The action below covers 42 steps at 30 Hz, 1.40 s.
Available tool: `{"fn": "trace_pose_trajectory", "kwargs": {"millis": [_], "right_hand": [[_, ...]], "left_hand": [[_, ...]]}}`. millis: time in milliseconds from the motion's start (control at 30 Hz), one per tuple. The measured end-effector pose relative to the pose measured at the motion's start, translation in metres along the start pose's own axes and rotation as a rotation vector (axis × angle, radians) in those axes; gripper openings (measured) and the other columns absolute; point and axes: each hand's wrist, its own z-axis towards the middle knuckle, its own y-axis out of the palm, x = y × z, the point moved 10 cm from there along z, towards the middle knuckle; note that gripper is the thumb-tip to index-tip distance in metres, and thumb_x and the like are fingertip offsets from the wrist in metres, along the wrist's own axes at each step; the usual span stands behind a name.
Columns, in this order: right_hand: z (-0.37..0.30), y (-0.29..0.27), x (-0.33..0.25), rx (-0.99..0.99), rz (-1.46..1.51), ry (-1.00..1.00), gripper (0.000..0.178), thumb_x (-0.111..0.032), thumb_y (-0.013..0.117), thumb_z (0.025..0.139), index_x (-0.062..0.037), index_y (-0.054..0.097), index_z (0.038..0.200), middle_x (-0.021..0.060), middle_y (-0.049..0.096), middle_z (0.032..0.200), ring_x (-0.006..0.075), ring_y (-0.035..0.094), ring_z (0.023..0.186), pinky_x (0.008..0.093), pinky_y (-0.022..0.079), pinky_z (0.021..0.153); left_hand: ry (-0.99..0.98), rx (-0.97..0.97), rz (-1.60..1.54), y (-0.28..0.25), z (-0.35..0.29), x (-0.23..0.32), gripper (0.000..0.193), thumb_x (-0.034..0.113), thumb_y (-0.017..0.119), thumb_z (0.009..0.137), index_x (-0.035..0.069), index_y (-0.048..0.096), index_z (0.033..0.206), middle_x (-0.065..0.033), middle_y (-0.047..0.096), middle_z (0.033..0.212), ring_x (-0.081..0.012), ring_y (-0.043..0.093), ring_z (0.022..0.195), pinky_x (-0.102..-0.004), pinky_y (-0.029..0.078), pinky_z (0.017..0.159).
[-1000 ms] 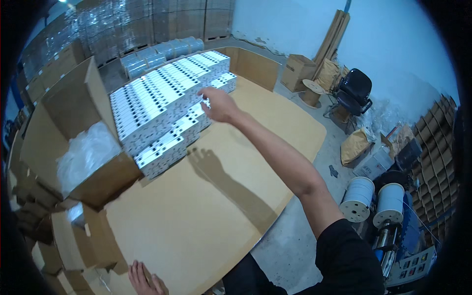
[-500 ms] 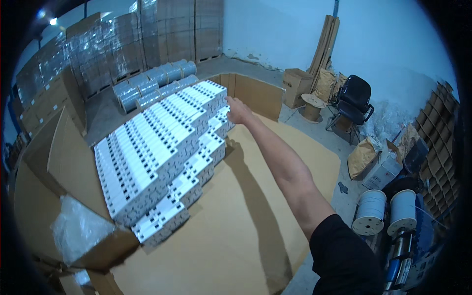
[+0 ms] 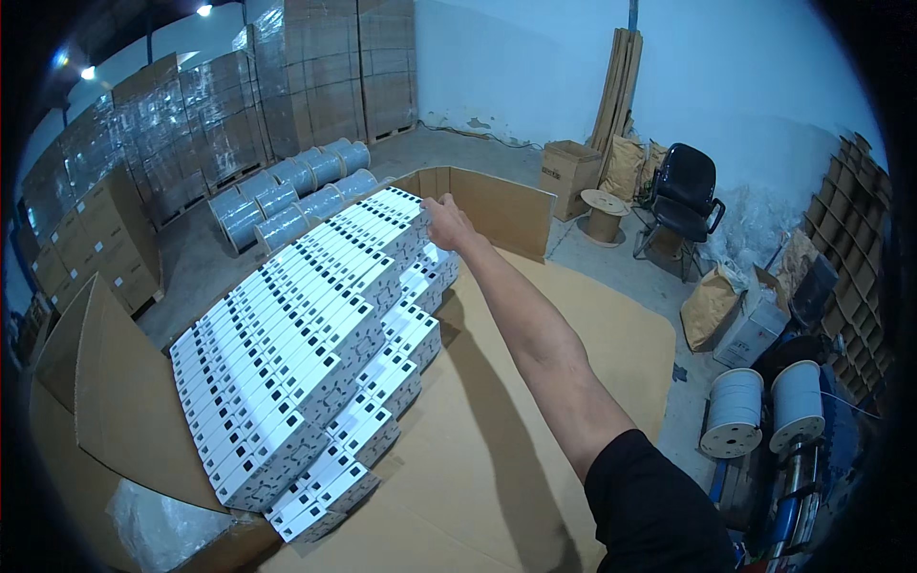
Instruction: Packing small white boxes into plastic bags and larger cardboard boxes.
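Observation:
My right arm reaches forward from the lower right, and my right hand (image 3: 447, 224) is at the far right corner of a large stack of white boxes (image 3: 287, 315). Its fingers look curled in against the end of the top row; whatever they may grip is hidden. The boxes are long and narrow, packed side by side in stepped tiers, with small dark squares on top and grey patterned ends. They stand on a brown cardboard sheet (image 3: 497, 458). My left hand is out of the picture.
Raised cardboard flaps (image 3: 134, 392) border the left, with clear plastic film (image 3: 162, 525) below. Another cardboard wall (image 3: 501, 210) rises behind my hand. Wrapped spools (image 3: 277, 196) lie beyond the stack. To the right are a black chair (image 3: 683, 191), a paper sack (image 3: 712, 306) and white cable reels (image 3: 734, 411).
The view has shifted, so the stack appears lower and more of its near end shows. My right hand stays at the stack's far right corner, its fingers slightly repositioned.

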Motion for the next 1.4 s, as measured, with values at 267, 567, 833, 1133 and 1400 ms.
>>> {"fn": "trace_pose_trajectory", "kwargs": {"millis": [267,567,833,1133,1400], "right_hand": [[0.015,0.002,0.016,0.195,0.118,-0.113,0.035,0.004,0.063,0.082,-0.0093,0.05,0.112,0.0198,0.056,0.114,0.0429,0.057,0.112,0.0479,0.048,0.092],[-0.011,-0.014,0.01,0.218,0.137,-0.157,0.024,0.002,0.061,0.085,-0.0097,0.063,0.106,0.0183,0.056,0.115,0.0412,0.058,0.111,0.0467,0.048,0.094],[-0.085,-0.091,0.016,0.241,0.055,-0.182,0.02,0.0,0.058,0.087,-0.0102,0.061,0.104,0.0161,0.058,0.112,0.0406,0.059,0.109,0.0482,0.049,0.09],[-0.295,-0.088,-0.123,0.036,0.374,-0.405,0.028,0.003,0.068,0.081,-0.0059,0.066,0.107,0.0167,0.06,0.102,0.0361,0.064,0.093,0.0422,0.055,0.077],[-0.494,-0.05,-0.266,-0.125,0.726,-0.466,0.024,0.005,0.07,0.079,-0.001,0.064,0.101,0.0141,0.061,0.094,0.029,0.066,0.079,0.0344,0.058,0.067]], "left_hand": [[-0.126,-0.145,0.005,0.011,-0.015,-0.022,0.033,0.0,0.045,0.097,-0.013,0.057,0.124,-0.0289,0.062,0.124,-0.0466,0.06,0.118,-0.0591,0.047,0.1],[-0.085,-0.333,0.201,0.017,-0.024,-0.027,0.038,0.004,0.048,0.095,-0.013,0.055,0.128,-0.0302,0.06,0.126,-0.0482,0.056,0.12,-0.0581,0.041,0.106],[-0.147,-0.383,0.155,0.037,-0.082,-0.078,0.049,0.021,0.047,0.101,-0.009,0.048,0.139,-0.0271,0.051,0.143,-0.0468,0.048,0.132,-0.0584,0.039,0.108],[-0.169,-0.147,0.031,0.012,-0.083,-0.083,0.039,0.009,0.056,0.093,-0.005,0.057,0.129,-0.0236,0.056,0.132,-0.043,0.05,0.127,-0.0509,0.039,0.109],[-0.52,0.048,-1.045,0.09,-0.044,-0.129,0.022,0.008,0.059,0.1,-0.003,0.061,0.118,-0.0131,0.065,0.111,-0.0196,0.066,0.096,-0.0304,0.054,0.083]]}}
